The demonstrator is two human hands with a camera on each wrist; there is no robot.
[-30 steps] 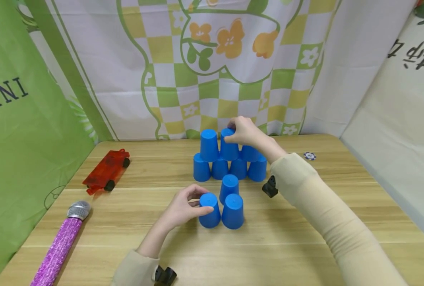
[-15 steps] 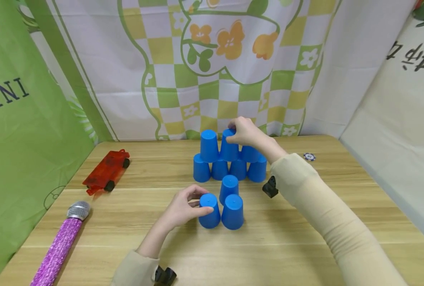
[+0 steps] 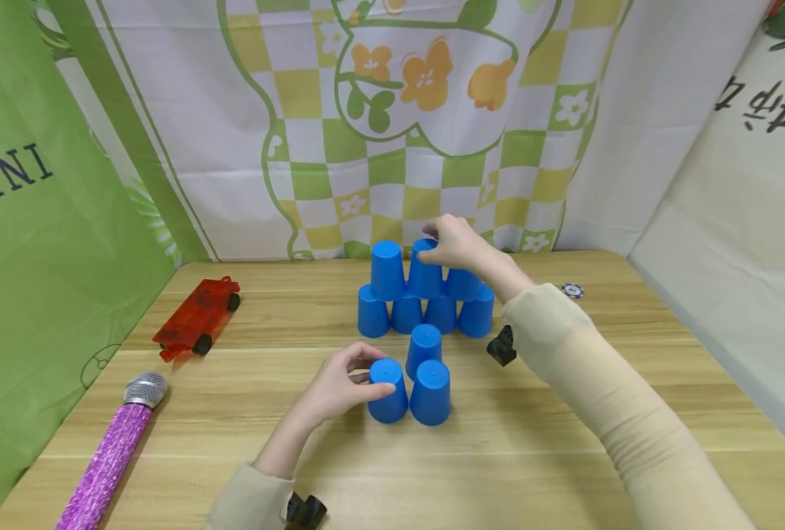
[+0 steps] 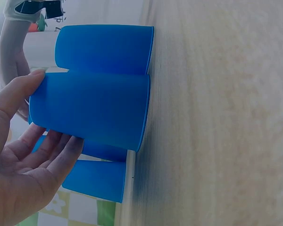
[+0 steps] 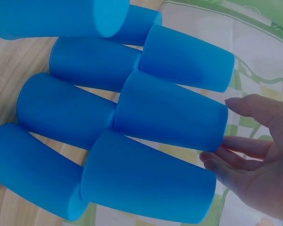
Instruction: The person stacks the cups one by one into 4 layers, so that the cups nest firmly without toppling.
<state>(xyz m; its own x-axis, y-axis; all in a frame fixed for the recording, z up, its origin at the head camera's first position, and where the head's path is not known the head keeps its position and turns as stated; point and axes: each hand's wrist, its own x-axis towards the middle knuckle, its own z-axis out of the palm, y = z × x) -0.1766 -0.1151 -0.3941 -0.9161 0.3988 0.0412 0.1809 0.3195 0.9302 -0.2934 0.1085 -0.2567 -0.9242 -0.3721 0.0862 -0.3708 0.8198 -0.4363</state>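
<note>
Grips the near left cup (image 3: 388, 403) with the left hand (image 3: 332, 386), thumb across its front and fingers bent round the far side, close to the upturned base. Pinches the upper middle cup (image 5: 172, 110) by its base with the right hand (image 3: 457, 244), thumb at one side and fingers at the other. Just right of the near left cup, the near right cup (image 3: 430, 401); behind these two, a third cup (image 3: 424, 352), all upside down on the wooden table (image 3: 498, 471). Farther back, a bottom row of four cups (image 3: 374, 313), also upside down, side by side. On top of that row, from left to right, the upper left cup (image 3: 388, 272), the upper middle cup and the upper right cup (image 3: 463, 285), the last partly hidden behind the right hand and wrist. Over to the left, a red toy car (image 3: 200, 316) with black wheels and, nearer, a microphone (image 3: 110, 456) with a glittery purple handle. Well right of the stack, a small blue-and-white chip (image 3: 572, 291). Behind everything, a checked, flowered cloth (image 3: 385, 171).
</note>
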